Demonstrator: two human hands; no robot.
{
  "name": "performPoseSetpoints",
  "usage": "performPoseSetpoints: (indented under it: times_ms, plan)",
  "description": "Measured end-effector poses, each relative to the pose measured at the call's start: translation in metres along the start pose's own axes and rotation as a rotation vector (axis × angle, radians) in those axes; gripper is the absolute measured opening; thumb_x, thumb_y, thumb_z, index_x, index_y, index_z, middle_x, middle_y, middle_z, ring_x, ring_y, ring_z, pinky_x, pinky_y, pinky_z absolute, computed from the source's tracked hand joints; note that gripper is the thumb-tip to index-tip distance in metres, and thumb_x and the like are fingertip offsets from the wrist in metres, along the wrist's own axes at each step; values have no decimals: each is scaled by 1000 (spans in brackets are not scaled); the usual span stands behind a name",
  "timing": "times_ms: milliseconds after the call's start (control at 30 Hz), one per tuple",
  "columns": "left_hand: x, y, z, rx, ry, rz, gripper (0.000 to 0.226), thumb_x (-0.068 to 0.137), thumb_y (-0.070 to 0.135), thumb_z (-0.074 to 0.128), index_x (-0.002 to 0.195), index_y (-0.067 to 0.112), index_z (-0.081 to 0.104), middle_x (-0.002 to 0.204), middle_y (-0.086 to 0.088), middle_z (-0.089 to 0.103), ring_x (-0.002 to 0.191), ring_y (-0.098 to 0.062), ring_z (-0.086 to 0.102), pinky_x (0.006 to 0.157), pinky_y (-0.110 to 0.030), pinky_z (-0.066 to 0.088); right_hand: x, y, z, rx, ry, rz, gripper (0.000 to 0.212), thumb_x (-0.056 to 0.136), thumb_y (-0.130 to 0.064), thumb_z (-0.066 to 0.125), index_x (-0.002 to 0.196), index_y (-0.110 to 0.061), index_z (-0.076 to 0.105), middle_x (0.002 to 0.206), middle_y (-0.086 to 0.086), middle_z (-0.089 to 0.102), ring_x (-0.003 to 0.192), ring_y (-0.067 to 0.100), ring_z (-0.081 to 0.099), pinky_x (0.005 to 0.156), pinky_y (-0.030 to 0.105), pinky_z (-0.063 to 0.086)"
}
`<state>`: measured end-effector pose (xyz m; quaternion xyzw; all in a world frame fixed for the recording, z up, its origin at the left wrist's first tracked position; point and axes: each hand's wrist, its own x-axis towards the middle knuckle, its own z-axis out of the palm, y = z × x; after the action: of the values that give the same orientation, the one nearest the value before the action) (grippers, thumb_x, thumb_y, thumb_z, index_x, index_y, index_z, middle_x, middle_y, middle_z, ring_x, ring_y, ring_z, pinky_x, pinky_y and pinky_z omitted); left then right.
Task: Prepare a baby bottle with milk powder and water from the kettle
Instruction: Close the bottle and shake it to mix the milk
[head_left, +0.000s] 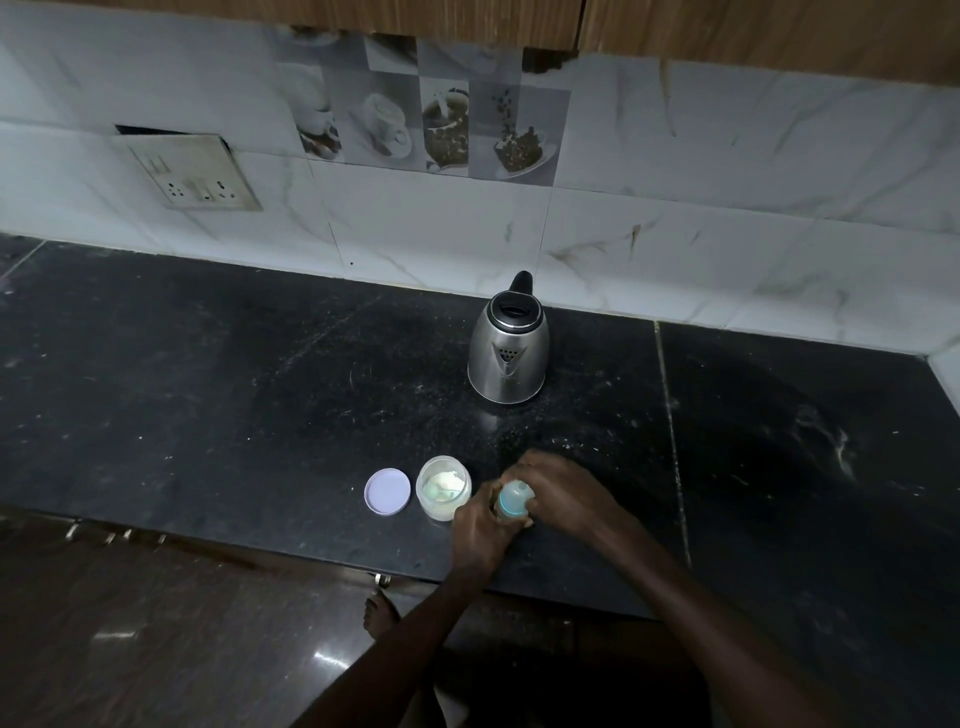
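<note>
Both hands grasp baby bottle (513, 500) near table's front edge: left hand (480, 525) clenched round body, right hand (558, 491) fingers on cap. Open powder jar (443, 487) just beside, lid (387, 491) off. Risk: elbowing jar, spilling powder; bottle slipping off front edge. Kettle (508, 349) well apart, toward back.
</note>
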<state>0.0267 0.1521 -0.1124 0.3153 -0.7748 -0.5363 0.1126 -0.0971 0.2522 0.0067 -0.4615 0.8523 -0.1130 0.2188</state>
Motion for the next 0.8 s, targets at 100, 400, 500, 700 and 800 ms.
performPoseSetpoints:
  times_ms: [100, 400, 500, 700, 800]
  plan:
    - [-1, 1, -1, -5, 3, 2, 49, 70, 47, 92, 110, 31, 69, 97, 15, 78, 91, 3, 72, 80, -35, 60, 1, -1, 2, -10, -18, -23, 46, 77, -7, 69, 120, -24, 72, 116, 0, 62, 103, 22, 63, 86, 40, 54]
    - [-2, 3, 0, -16, 3, 2, 51, 71, 46, 92, 113, 29, 70, 98, 13, 78, 92, 3, 72, 80, -28, 59, 7, -2, 5, -65, -17, -30, 42, 81, -9, 68, 121, -22, 74, 114, 4, 64, 102, 24, 64, 86, 36, 53]
    - [-2, 4, -1, -17, -5, -8, 52, 71, 43, 93, 115, 29, 70, 100, 15, 78, 94, 5, 71, 80, -23, 58, 9, -2, 5, -87, -23, -51, 37, 83, -10, 68, 119, -19, 74, 114, 6, 64, 101, 26, 66, 86, 41, 55]
    - [1, 2, 0, 39, -3, -7, 60, 67, 40, 95, 121, 30, 68, 105, 16, 77, 97, 4, 70, 84, -18, 55, 0, 17, -14, 59, 143, -55, 36, 79, -23, 75, 114, -22, 74, 107, 0, 66, 94, 18, 64, 83, 39, 55]
    - [2, 2, 1, 48, -9, -3, 59, 68, 37, 95, 121, 30, 68, 107, 15, 76, 100, 2, 70, 87, -18, 55, -2, 29, -24, 141, 201, 29, 29, 75, -30, 80, 102, -25, 74, 93, -5, 69, 84, 15, 64, 77, 38, 55]
